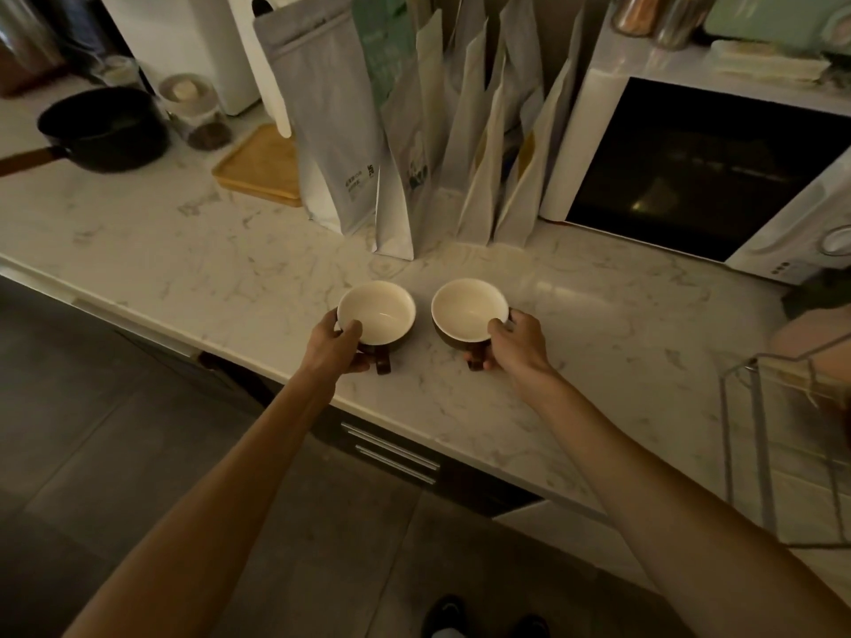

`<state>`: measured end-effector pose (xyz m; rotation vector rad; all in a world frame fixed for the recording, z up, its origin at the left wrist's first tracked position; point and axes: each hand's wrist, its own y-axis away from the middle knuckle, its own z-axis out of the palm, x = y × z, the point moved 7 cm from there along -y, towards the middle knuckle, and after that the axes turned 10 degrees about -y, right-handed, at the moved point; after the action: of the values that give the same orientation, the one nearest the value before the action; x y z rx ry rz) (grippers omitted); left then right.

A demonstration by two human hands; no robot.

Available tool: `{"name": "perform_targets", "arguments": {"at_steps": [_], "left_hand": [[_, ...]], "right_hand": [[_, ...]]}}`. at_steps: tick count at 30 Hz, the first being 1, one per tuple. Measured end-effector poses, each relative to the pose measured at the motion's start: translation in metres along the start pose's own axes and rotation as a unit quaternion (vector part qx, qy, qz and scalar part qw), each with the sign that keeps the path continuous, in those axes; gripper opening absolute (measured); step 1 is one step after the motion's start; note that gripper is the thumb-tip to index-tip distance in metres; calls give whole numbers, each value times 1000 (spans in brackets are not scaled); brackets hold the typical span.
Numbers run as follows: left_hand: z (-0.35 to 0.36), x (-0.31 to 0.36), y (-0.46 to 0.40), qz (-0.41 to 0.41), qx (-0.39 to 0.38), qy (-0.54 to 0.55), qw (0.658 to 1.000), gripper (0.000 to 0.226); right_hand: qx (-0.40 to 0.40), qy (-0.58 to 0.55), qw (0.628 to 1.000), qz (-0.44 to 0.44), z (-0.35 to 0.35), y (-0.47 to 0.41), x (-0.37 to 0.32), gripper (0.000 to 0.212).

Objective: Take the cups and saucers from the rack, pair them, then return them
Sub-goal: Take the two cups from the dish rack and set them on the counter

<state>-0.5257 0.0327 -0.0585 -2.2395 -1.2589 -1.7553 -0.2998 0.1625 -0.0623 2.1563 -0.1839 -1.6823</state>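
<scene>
Two brown cups with cream insides stand side by side on the marble counter [230, 278], handles pointing toward me. My left hand [338, 345] grips the left cup [380, 310] at its near rim, thumb over the edge. My right hand [518, 345] grips the right cup [465, 308] the same way, fingers around its handle. Both cups are upright and empty. A wire rack [760, 453] stands at the right edge of the counter; its contents are mostly out of view. No saucer shows.
Several tall paper bags [414, 145] stand just behind the cups. A white microwave [690, 168] sits at the back right. A black saucepan [103, 128], a glass jar [198, 115] and a wooden tray [262, 168] lie at the back left.
</scene>
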Motion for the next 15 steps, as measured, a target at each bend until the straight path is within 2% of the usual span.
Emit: {"name": "perform_targets", "arguments": {"at_steps": [15], "left_hand": [[-5,-4,-7,12,-8,-37,999,46]], "right_hand": [[5,-3,1000,-2,2,-2,-2,35]]}}
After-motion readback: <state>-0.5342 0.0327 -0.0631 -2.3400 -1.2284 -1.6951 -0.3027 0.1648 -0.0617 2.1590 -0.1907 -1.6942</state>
